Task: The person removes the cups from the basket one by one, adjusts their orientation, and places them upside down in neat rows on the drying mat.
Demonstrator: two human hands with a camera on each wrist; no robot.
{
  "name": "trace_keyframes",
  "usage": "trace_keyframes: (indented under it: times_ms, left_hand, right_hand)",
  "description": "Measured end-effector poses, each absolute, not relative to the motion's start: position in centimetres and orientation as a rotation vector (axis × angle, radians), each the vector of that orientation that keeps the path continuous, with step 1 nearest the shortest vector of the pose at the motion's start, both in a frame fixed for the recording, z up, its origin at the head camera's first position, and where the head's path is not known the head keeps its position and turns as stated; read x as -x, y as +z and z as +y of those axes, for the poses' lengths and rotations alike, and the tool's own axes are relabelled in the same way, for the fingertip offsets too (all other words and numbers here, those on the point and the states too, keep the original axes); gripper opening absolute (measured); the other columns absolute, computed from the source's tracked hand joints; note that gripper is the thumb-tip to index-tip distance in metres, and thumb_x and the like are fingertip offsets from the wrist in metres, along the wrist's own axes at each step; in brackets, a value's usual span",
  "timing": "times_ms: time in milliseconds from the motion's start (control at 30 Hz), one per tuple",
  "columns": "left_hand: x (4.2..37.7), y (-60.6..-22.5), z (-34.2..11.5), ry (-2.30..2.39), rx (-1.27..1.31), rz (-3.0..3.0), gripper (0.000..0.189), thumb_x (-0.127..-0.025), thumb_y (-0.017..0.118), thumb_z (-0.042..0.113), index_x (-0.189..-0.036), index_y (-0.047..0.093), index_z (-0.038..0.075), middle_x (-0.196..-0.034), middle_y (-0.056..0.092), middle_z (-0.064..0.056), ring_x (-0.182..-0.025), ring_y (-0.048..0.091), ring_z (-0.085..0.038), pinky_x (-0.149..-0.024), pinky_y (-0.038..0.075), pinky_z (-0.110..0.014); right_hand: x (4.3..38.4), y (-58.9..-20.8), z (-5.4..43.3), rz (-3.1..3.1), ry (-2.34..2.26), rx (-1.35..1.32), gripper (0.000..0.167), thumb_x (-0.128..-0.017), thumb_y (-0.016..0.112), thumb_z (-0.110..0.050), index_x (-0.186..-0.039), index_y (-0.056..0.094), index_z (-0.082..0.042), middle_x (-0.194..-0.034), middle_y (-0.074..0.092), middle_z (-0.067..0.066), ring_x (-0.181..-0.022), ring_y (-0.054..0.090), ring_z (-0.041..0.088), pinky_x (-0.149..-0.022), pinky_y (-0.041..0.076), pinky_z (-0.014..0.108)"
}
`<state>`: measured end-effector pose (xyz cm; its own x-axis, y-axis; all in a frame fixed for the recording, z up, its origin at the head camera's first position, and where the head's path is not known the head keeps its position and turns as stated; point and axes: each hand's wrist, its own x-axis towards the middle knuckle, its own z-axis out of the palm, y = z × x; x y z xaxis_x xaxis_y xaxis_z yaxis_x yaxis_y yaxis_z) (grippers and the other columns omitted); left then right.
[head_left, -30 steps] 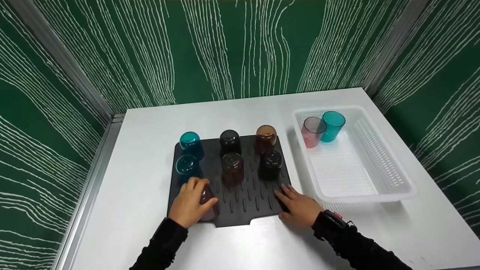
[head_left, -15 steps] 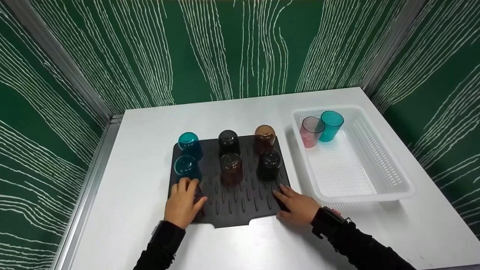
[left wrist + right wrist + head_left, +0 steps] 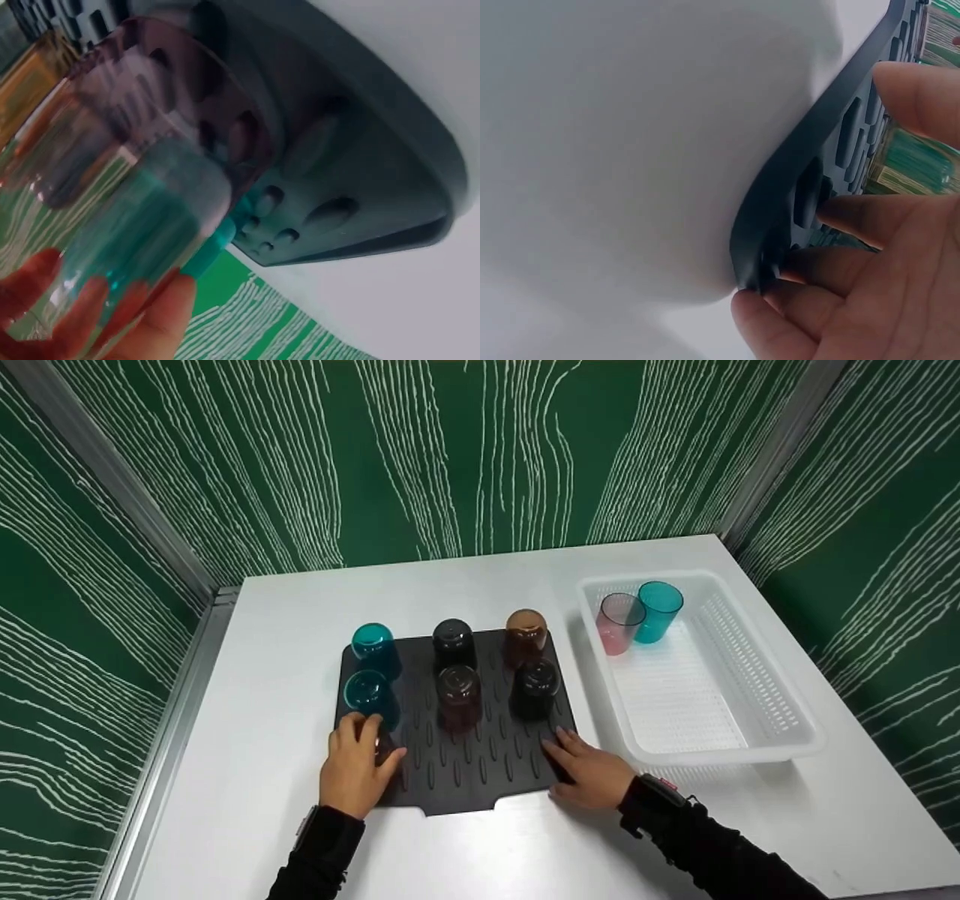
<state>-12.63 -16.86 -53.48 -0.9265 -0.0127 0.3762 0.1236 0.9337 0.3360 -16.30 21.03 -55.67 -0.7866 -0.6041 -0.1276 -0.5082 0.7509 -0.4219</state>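
My left hand [image 3: 351,769] grips a clear, purplish-pink cup [image 3: 124,150] turned upside down at the near left of the black ridged drying mat [image 3: 469,772]. In the head view the fingers hide most of that cup; its rim sits close over the mat in the left wrist view. My right hand [image 3: 596,774] rests on the mat's right edge, fingers extended. Upside down on the mat stand two teal cups [image 3: 367,690] at left, a dark grey cup [image 3: 453,641] and a brownish cup [image 3: 459,697] in the middle, an amber cup [image 3: 526,634] and a black cup [image 3: 535,690] at right.
A white perforated plastic basket [image 3: 731,755] stands right of the mat on the white table [image 3: 465,855]. Inside its back left corner a pink cup [image 3: 619,626] and a teal cup [image 3: 660,611] stand upright. Green patterned walls [image 3: 465,457] border the table's back and sides.
My left hand has slid left with the purplish-pink cup, to the mat's left edge in front of the teal cups. My right hand has stayed on the mat's right edge.
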Motion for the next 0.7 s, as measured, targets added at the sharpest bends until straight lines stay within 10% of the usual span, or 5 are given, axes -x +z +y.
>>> trace_keyframes:
  times_ms: [700]
  left_hand:
    - [13.0, -50.7, -8.2, -0.857, 0.402, -2.332, 0.070, -0.092, 0.081, 0.026, -0.148, 0.053, -0.005, -0.151, 0.051, -0.032, -0.145, 0.046, -0.058, -0.115, 0.045, -0.072]
  right_hand:
    - [14.0, -48.1, 19.8, 2.926, -0.969, 0.958, 0.059, -0.104, 0.073, -0.019, -0.156, 0.053, 0.001, -0.158, 0.054, 0.030, -0.145, 0.054, 0.050, -0.116, 0.047, 0.066]
